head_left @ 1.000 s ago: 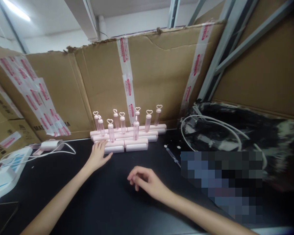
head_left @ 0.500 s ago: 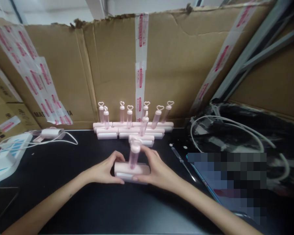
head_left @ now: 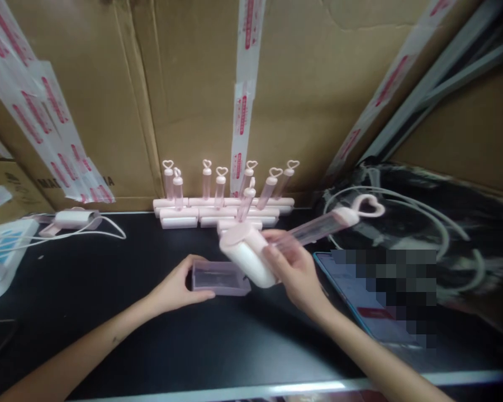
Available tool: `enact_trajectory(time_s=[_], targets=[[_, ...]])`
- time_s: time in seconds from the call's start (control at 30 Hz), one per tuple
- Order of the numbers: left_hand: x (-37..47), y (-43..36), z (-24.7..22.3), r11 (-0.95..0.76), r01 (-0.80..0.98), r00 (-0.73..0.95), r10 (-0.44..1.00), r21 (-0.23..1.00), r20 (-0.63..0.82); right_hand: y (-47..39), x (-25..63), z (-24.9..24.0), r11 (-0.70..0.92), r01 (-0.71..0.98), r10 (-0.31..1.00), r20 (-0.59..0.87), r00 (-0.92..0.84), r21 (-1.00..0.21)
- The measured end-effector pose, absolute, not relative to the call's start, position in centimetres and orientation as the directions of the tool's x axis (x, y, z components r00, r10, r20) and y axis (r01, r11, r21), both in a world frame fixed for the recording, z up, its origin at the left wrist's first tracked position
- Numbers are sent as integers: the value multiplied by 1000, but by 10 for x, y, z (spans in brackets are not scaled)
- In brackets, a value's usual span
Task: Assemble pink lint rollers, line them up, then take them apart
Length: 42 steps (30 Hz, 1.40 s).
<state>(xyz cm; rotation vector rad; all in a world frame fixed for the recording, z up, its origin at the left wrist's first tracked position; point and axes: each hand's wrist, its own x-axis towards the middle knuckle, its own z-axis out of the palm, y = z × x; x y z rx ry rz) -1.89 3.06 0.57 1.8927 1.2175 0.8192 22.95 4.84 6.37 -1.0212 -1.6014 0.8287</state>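
Observation:
My right hand (head_left: 295,268) grips a pink and white device (head_left: 251,254) above the table, tilted, its clear tube with a heart-shaped loop (head_left: 322,226) pointing up to the right. My left hand (head_left: 178,287) is closed around the left end of a translucent purple tray (head_left: 220,279) that rests on the black table. The tray is hollow, and its inside shows. Behind both hands, several similar pink devices (head_left: 178,215) stand in rows with their tubes upright.
A cardboard wall (head_left: 193,100) rises behind the rows. At the left lie a power strip (head_left: 8,251) and a white device with cables (head_left: 73,219). A phone (head_left: 347,290) lies at the right, near a black bag (head_left: 465,223) with a white cable.
My right hand has lifted the pink device out of the purple tray and tipped it to the right. My left hand stays at the tray. The view has tilted down.

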Motion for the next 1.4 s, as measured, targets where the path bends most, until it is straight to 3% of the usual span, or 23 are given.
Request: enact_trajectory(time_s=[0.1, 0.23, 0.37, 0.43, 0.5, 0.57, 0.6, 0.7, 0.8, 0.9, 0.97, 1.13, 1.3, 1.4], targets=[[-39, 43, 8, -326, 539, 293, 937, 776, 190, 48, 242, 72, 405, 275, 907, 421, -1, -872], [-67, 68, 7, -230, 689, 84, 967, 687, 239, 47, 241, 67, 371, 328, 926, 320, -200, -869], [-63, 63, 13, -212, 738, -92, 909, 641, 406, 37, 223, 48, 96, 83, 953, 67, -296, -992], [-44, 45, 19, -347, 622, -17, 890, 702, 455, 28, 213, 39, -27, -50, 962, -13, -271, -998], [-19, 23, 25, -443, 268, 210, 894, 856, 397, 19, 206, 30, -62, -128, 967, -27, -253, -990], [5, 5, 29, -244, -94, 289, 921, 965, 261, 12, 204, 23, -41, -94, 938, -6, -347, -995], [12, -2, 30, -112, -185, 279, 947, 976, 161, 10, 205, 21, 6, -23, 898, 16, -440, -1000], [16, -8, 36, 135, -272, 132, 986, 953, -102, 19, 216, 22, 358, 195, 734, 147, -663, -913], [2, -5, 47, 185, -247, 118, 980, 951, -160, 41, 231, 39, 594, 281, 710, 327, -624, -754], [-9, -2, 55, 163, -117, 269, 955, 980, -127, 54, 235, 65, 534, 322, 799, 341, -495, -782], [-9, -3, 55, 176, -26, 397, 905, 984, -151, 51, 229, 80, 481, 318, 791, 247, -560, -817], [-6, -3, 46, 227, 163, 554, 784, 960, -279, 39, 203, 91, 369, 388, 598, -103, -794, -844], [-8, -1, 43, 209, 331, 615, 691, 920, -379, 47, 196, 81, 118, 443, 493, -335, -803, -888], [-4, -7, 41, 135, 293, 658, 690, 947, -302, 50, 192, 73, 24, 490, 478, -420, -771, -872]])
